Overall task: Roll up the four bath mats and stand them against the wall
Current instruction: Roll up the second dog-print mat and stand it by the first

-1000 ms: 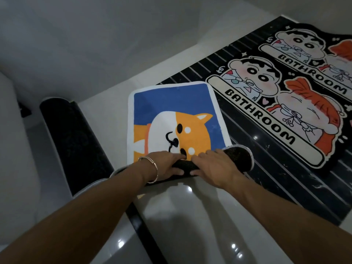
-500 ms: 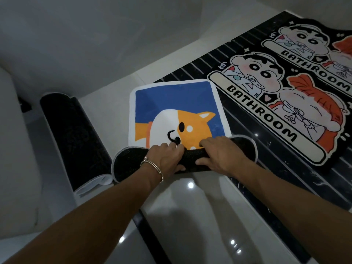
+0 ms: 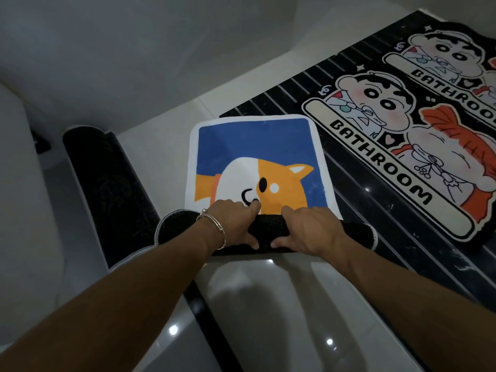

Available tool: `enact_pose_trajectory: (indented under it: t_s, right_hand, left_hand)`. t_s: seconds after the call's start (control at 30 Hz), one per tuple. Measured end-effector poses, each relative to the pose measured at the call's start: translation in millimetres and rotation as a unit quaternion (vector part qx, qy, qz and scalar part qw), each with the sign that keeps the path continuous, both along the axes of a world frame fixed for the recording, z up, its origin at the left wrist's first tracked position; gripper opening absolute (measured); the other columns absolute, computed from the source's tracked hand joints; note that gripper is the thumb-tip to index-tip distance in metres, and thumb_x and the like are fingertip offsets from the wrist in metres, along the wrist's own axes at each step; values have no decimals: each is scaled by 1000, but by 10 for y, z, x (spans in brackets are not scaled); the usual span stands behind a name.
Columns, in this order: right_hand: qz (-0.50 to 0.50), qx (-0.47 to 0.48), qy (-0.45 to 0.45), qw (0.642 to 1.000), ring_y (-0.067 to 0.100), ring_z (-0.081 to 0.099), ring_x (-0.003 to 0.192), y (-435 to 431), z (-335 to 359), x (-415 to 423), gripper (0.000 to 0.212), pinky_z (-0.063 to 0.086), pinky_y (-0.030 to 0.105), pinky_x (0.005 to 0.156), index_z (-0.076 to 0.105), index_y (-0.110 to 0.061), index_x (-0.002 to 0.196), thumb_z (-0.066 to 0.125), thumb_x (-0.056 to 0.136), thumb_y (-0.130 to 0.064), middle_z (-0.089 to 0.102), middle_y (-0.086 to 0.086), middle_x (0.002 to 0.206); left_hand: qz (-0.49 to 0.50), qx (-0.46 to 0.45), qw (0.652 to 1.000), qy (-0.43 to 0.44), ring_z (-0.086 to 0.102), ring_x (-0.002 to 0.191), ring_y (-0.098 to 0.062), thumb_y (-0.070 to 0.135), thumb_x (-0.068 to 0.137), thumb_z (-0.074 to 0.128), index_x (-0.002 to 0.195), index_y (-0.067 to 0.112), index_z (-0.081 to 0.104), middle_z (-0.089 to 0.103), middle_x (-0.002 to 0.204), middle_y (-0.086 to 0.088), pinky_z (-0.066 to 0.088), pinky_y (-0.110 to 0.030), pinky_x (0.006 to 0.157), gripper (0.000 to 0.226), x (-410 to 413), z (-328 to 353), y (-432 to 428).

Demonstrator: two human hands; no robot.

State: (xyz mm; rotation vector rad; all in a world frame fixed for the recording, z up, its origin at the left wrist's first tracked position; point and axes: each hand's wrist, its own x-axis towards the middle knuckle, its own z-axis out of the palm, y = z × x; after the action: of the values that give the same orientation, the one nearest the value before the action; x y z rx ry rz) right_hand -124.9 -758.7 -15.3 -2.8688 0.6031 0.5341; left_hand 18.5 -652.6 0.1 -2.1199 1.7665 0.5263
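Two hands, left hand [image 3: 230, 224] and right hand [image 3: 308, 229], have fingers curled tight on the half-rolled dog mat [image 3: 257, 162] lying on the shiny white floor [image 3: 281, 304], beside a grey wall [image 3: 134, 49].

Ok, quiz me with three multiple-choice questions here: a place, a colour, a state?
1. Where does the rolled black mat lie? A) left of the dog mat B) right of it C) on it
2. The dog mat's background is: A) green B) blue C) red
3. The nearer BATHROOM mat is: A) rolled B) lying flat C) leaning on the wall
Answers: 1 A, it lies off the dog mat's left edge; 2 B, blue surrounds the dog; 3 B, its picture lies spread out.
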Motion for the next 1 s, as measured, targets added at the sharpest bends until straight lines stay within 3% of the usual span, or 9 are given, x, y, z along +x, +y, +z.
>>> enact_pose_trajectory:
  t_s: [0.1, 0.23, 0.33, 0.47, 0.57, 0.67, 0.8, 0.87, 1.0]
  right_hand:
    - [-38, 72, 48, 996, 22, 57, 78, -102, -3, 217, 52, 46, 33, 68, 53, -19, 93, 57, 76, -68, 64, 3, 91]
    - [-75, 202, 105, 971, 21, 62, 84, -211, 9, 378, 55, 53, 37, 79, 66, -18, 92, 65, 69, -68, 67, 3, 89]
    - [-72, 252, 148, 954, 20, 63, 85, -206, 22, 407, 55, 53, 35, 80, 67, -18, 94, 68, 68, -66, 68, 2, 91]
    - [-29, 184, 149, 971, 21, 58, 88, -134, 23, 345, 57, 47, 33, 71, 59, -20, 99, 63, 71, -69, 64, 2, 98]
    - [24, 79, 68, 994, 24, 56, 89, -38, -26, 199, 62, 36, 32, 63, 43, -19, 96, 62, 69, -71, 61, 2, 98]
    - [13, 79, 74, 994, 24, 58, 88, 11, -40, 129, 61, 38, 32, 64, 47, -19, 100, 66, 68, -68, 61, 2, 97]
    - [-70, 256, 156, 951, 22, 61, 88, 11, -38, 158, 36, 49, 32, 73, 60, -17, 99, 70, 74, -41, 65, 4, 98]
    - [-112, 326, 173, 923, 21, 61, 80, -43, -38, 156, 27, 48, 31, 69, 64, -12, 92, 69, 73, -30, 65, 6, 90]
    - [-160, 369, 178, 898, 19, 59, 66, -174, 9, 114, 22, 45, 30, 62, 66, -12, 84, 69, 70, -28, 63, 3, 75]
  left_hand:
    - [24, -46, 998, -35, 61, 93, -28, 62, 78, 60, 122, 16, 35, 60, 110, -7, 42, -33, 69, 69, 51, -64, 72]
    - [52, -70, 995, -50, 51, 108, -27, 64, 75, 61, 126, 17, 35, 50, 120, -6, 39, -39, 88, 75, 26, -170, 246]
    - [66, -57, 995, -46, 55, 101, -28, 58, 77, 62, 127, 17, 34, 52, 115, -7, 40, -36, 77, 71, -40, -234, 316]
    - [38, -44, 998, -33, 63, 88, -30, 50, 86, 57, 122, 14, 36, 62, 103, -8, 38, -33, 61, 55, 8, -263, 302]
    - [29, -24, 999, -18, 63, 87, -32, 46, 89, 54, 117, 14, 40, 63, 99, -10, 42, -35, 63, 45, 64, -252, 263]
    - [5, -15, 1000, -11, 63, 87, -32, 35, 93, 49, 115, 12, 45, 63, 99, -12, 43, -34, 65, 32, 64, -262, 227]
    - [-21, 13, 999, 28, 61, 92, -31, 36, 92, 52, 116, 13, 50, 62, 104, -12, 42, -34, 68, 33, 83, -278, 199]
    - [-17, -5, 999, 39, 58, 96, -29, 45, 88, 57, 117, 14, 48, 58, 108, -10, 41, -34, 69, 44, 105, -249, 216]
    - [-37, -85, 996, -20, 59, 95, -27, 59, 88, 46, 114, 16, 45, 58, 107, -6, 39, -33, 69, 49, 101, -236, 265]
